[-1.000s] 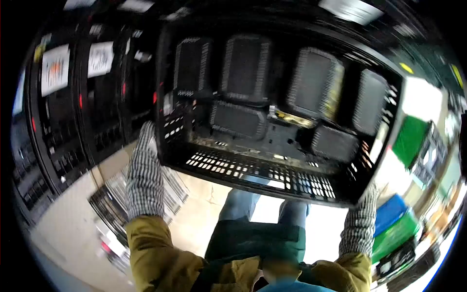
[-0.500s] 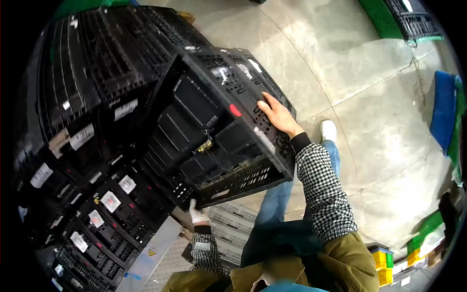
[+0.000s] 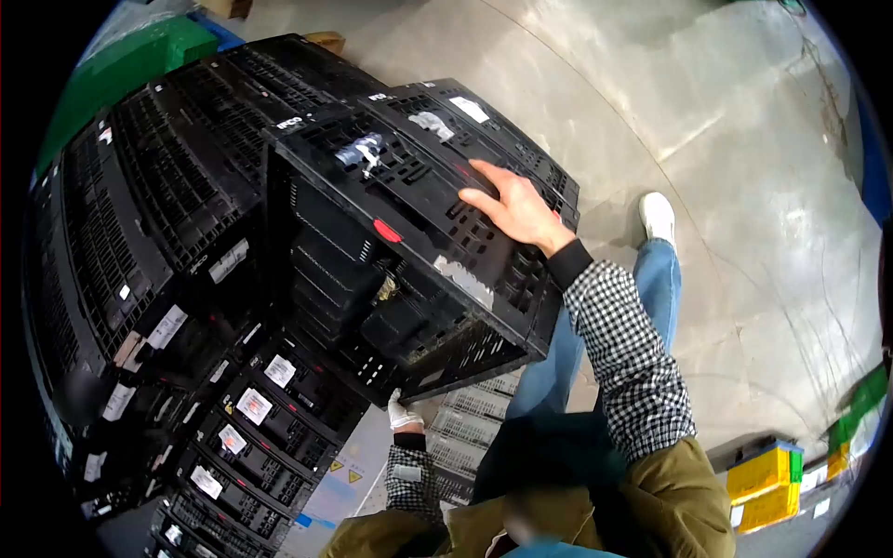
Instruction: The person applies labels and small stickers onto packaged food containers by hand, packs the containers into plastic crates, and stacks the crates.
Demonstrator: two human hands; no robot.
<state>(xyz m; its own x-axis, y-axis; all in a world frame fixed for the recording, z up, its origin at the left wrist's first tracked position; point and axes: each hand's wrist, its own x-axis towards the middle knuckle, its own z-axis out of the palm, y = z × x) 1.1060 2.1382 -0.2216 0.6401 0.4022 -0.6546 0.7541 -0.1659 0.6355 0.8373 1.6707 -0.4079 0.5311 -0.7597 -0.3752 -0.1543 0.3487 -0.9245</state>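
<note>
A black plastic crate (image 3: pixel 470 246) stands tilted in front of me, its open side facing down and left. Dark ribbed panels show inside it, along with a small yellowish scrap (image 3: pixel 386 288). My right hand (image 3: pixel 519 212), bare, lies on the crate's outer slotted wall with fingers stretched and thumb apart. At the crate's lower corner is my left hand (image 3: pixel 402 412), in a white glove. Its fingers are closed on the edge there, partly hidden by the crate. A red tab (image 3: pixel 387 231) marks the crate's rim.
Stacked black crates (image 3: pixel 139 205) fill the left side, close against the crate. More labelled black crates (image 3: pixel 270 409) lie below. Light grey slatted panels (image 3: pixel 470 414) are near my legs. Yellow bins (image 3: pixel 765 484) stand at lower right, and a green stack (image 3: pixel 139 60) at upper left.
The crate has turned, so more of its outer wall and less of its inside shows. Both hands have stayed on it. My view has shifted, bringing the upper-left green stack further into sight.
</note>
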